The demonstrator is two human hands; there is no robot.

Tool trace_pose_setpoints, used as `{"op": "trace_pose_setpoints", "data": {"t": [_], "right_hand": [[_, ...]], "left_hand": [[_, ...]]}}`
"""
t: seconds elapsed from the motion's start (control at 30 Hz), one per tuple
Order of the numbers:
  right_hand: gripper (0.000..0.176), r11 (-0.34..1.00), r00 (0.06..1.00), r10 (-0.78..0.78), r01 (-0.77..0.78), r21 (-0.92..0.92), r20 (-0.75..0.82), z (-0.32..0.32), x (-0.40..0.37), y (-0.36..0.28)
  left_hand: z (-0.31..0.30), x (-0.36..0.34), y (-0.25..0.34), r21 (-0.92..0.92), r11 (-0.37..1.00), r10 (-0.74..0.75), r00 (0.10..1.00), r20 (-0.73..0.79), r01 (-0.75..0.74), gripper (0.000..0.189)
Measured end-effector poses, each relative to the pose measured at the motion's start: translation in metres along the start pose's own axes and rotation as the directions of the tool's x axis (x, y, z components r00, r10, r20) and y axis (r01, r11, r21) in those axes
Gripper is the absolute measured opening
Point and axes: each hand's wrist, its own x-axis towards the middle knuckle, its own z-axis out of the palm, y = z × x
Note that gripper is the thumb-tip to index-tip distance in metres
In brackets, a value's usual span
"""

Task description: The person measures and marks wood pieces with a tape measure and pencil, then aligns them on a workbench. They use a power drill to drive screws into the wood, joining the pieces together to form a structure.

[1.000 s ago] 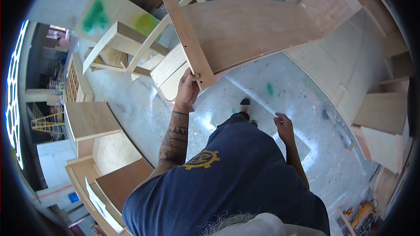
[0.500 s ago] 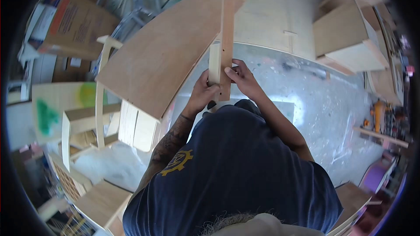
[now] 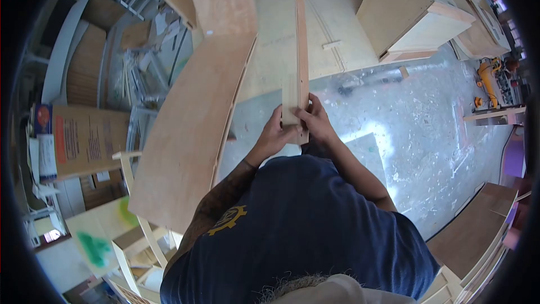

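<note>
A long, narrow reddish-brown wood strip [image 3: 303, 50] points away from my body, with small dark holes near its lower end. Against its left side lies a shorter, pale wood block [image 3: 289, 94]. My left hand [image 3: 275, 134] is closed around the lower end of the pale block. On the right, my right hand [image 3: 317, 122] grips the strip, its thumb reaching across toward the block. Both hands are close together in front of my torso.
A large curved plywood panel [image 3: 188, 118] stands left of my arms. Beyond the hands is a broad plywood sheet [image 3: 275, 28]. A wooden cabinet [image 3: 399, 17] stands at upper right. Cardboard box [image 3: 93, 138] at left; speckled floor [image 3: 416, 118] at right.
The view has turned, shifting the surroundings. The strip has rolled, now showing a narrower face, and more of the pale block's face shows. Both hands keep hold, with the right thumb now nearer the block.
</note>
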Motion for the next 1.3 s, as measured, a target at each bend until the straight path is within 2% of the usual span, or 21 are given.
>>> {"op": "trace_pose_setpoints", "data": {"t": [0.03, 0.1, 0.13, 0.17, 0.23, 0.27, 0.4, 0.57, 0.63, 0.77, 0.9, 0.97, 1.03, 1.1, 1.17, 1.3], "right_hand": [[0.085, 0.997, 0.999, 0.041, -0.041, 0.062, 0.013, -0.018, 0.014, -0.011], [0.083, 0.990, 0.999, 0.044, -0.044, 0.132, 0.004, -0.054, 0.036, -0.025], [0.082, 0.982, 0.999, 0.047, -0.047, 0.183, 0.005, -0.072, 0.049, -0.033], [0.081, 0.972, 0.999, 0.050, -0.050, 0.229, 0.008, -0.091, 0.065, -0.042], [0.081, 0.969, 0.999, 0.050, -0.046, 0.244, -0.009, -0.122, 0.088, -0.059], [0.081, 0.967, 0.998, 0.054, -0.047, 0.251, -0.020, -0.135, 0.100, -0.067], [0.079, 0.977, 1.000, 0.019, -0.015, 0.212, -0.014, -0.177, 0.153, -0.086], [0.078, 0.972, 0.998, 0.014, 0.000, 0.233, -0.061, -0.190, 0.218, -0.116], [0.078, 0.972, 0.998, 0.032, -0.019, 0.236, -0.050, -0.195, 0.250, -0.126], [0.078, 0.982, 0.998, 0.050, -0.043, 0.182, -0.034, -0.210, 0.330, -0.153], [0.080, 0.996, 0.999, 0.031, -0.028, 0.084, -0.040, -0.228, 0.429, -0.188], [0.082, 0.990, 0.997, 0.053, -0.046, 0.135, -0.048, -0.227, 0.469, -0.219], [0.082, 0.993, 0.988, 0.115, -0.114, 0.012, -0.100, -0.233, 0.512, -0.237], [0.080, 0.993, 0.990, 0.111, -0.108, 0.047, -0.089, -0.229, 0.548, -0.277], [0.079, 0.975, 0.987, 0.158, -0.152, 0.160, -0.027, -0.227, 0.575, -0.307], [0.080, 0.987, 0.995, 0.098, -0.093, 0.130, -0.036, -0.221, 0.629, -0.369]], "left_hand": [[0.003, 0.024, 0.003, 0.015, 1.000, 0.008, 1.000, 0.015, -0.008, 0.073], [0.009, 0.058, 0.013, 0.028, 0.989, -0.145, 0.987, 0.064, 0.143, 0.077], [0.010, 0.074, 0.012, 0.135, 0.976, -0.176, 0.983, 0.045, 0.169, 0.071], [0.009, 0.092, 0.011, 0.147, 0.976, -0.172, 0.984, 0.056, 0.162, 0.071], [0.003, 0.117, 0.004, 0.284, 0.928, -0.266, 0.962, 0.055, 0.240, 0.067], [-0.003, 0.128, -0.008, 0.373, 0.898, -0.263, 0.964, 0.033, 0.233, 0.066], [-0.012, 0.151, -0.037, 0.476, 0.813, -0.372, 0.928, -0.019, 0.336, 0.070], [-0.013, 0.199, -0.056, 0.444, 0.795, -0.500, 0.860, 0.097, 0.413, 0.069], [-0.013, 0.238, -0.054, 0.350, 0.806, -0.549, 0.824, 0.138, 0.478, 0.069], [-0.030, 0.333, -0.051, 0.319, 0.840, -0.510, 0.840, 0.186, 0.439, 0.067], [-0.082, 0.458, -0.063, 0.311, 0.878, -0.439, 0.871, 0.220, 0.363, 0.063], [-0.110, 0.509, -0.056, 0.276, 0.885, -0.435, 0.876, 0.208, 0.374, 0.061], [-0.146, 0.567, -0.035, 0.455, 0.846, -0.372, 0.919, 0.130, 0.278, 0.060], [-0.174, 0.620, -0.004, 0.446, 0.854, -0.341, 0.936, 0.091, 0.268, 0.060], [-0.204, 0.667, 0.030, 0.420, 0.879, -0.294, 0.950, 0.101, 0.227, 0.059], [-0.239, 0.744, 0.033, 0.449, 0.876, -0.225, 0.973, 0.051, 0.179, 0.061]]}}
